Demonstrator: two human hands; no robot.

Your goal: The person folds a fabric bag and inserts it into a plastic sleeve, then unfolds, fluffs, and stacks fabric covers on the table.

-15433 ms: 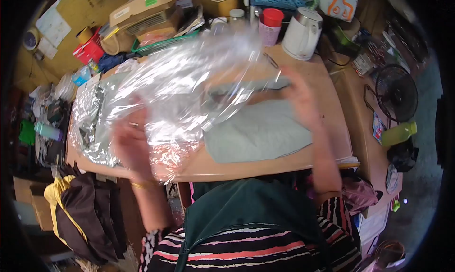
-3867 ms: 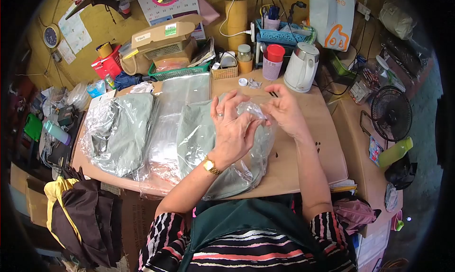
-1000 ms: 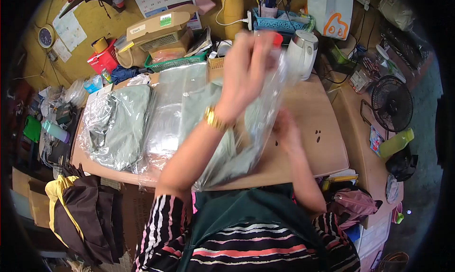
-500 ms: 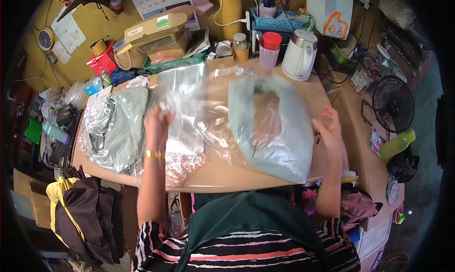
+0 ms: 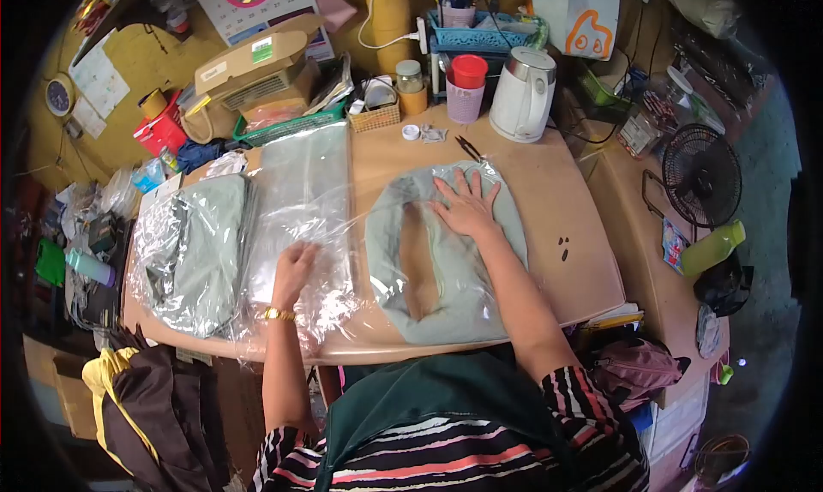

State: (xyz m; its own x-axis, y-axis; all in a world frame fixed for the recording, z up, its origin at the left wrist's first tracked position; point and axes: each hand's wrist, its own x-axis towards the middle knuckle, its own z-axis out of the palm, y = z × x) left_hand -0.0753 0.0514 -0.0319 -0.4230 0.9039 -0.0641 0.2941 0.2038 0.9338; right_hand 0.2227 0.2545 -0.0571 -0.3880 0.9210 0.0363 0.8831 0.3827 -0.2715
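Observation:
A grey-green folded fabric piece [image 5: 399,308] with a long opening in its middle lies in front of me, with shiny clear plastic over it. My right hand [image 5: 467,205] presses flat on its upper right part, fingers spread. To its left, my left hand [image 5: 296,267] is closed, fingers curled on the edge of a clear plastic bag [image 5: 330,308]; whether this film belongs to the fabric's wrapping or to the pile below, I cannot tell. Flat clear bags [image 5: 304,162] lie beyond that hand. Farther left rests a stack of similar fabric in plastic [image 5: 210,252].
Black snips [image 5: 469,148] and a small white roll [image 5: 411,132] lie beyond the fabric. Along the back stand a white kettle [image 5: 522,98], a pink cup [image 5: 465,102], a green basket [image 5: 291,125] and a cardboard box [image 5: 257,55]. A fan [image 5: 701,177] is at right.
The fabric piece has come down flat on the table, farther left. My right hand has moved left onto it and spread out. My left hand has lowered slightly, and the view has shifted.

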